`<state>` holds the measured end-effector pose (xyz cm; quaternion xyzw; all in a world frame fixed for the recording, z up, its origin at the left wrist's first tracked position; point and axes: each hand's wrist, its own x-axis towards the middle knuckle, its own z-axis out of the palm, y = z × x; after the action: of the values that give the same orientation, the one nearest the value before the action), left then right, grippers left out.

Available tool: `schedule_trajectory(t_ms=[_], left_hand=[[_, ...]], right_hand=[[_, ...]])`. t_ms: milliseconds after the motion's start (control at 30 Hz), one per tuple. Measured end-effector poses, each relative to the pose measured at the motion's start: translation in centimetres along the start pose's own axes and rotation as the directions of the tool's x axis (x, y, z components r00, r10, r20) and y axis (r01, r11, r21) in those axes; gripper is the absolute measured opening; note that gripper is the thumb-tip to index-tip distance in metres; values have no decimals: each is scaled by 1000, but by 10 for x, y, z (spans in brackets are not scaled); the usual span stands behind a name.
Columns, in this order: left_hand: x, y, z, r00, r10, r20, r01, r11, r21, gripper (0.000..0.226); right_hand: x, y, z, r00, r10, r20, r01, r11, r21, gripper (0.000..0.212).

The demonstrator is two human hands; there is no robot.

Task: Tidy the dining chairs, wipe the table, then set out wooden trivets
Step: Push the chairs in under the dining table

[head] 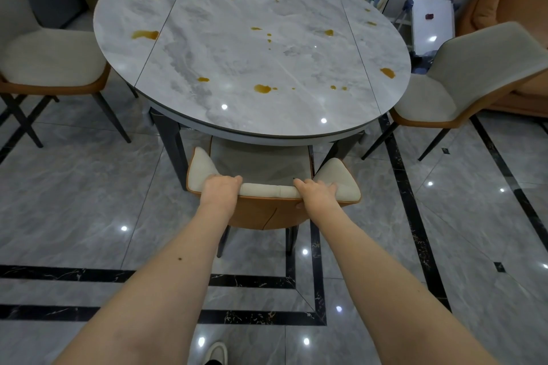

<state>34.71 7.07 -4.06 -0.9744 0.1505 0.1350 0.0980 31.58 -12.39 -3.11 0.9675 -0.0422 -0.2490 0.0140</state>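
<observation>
Gripping: left hand [221, 188] and right hand [315, 190], fingers clamped over chair back [268, 190] to steer it.
Seat: beyond fingers, tucked under desk [341, 115].
Stains [262, 88]: unwiped.

- No text, label, brand, number or sign can be read anywhere in this view.
- The small whiteboard [431, 24] by the wall bears only a dark smudge, no writing.

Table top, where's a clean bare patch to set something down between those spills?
The table has its widest spill-free patch mid-left, between the left seam and the small central brown spills. The near edge below the front puddle is also bare. The far rim and right leaf are the most spotted.
</observation>
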Motion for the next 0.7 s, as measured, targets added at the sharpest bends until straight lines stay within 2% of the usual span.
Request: schedule_trajectory(t_ms=[700], left_hand=[[-2, -1, 5, 998, 12, -61, -11, 1000, 21, 29]], right_hand=[[-3, 0, 1, 1000, -5, -28, 5, 1000, 4, 48]])
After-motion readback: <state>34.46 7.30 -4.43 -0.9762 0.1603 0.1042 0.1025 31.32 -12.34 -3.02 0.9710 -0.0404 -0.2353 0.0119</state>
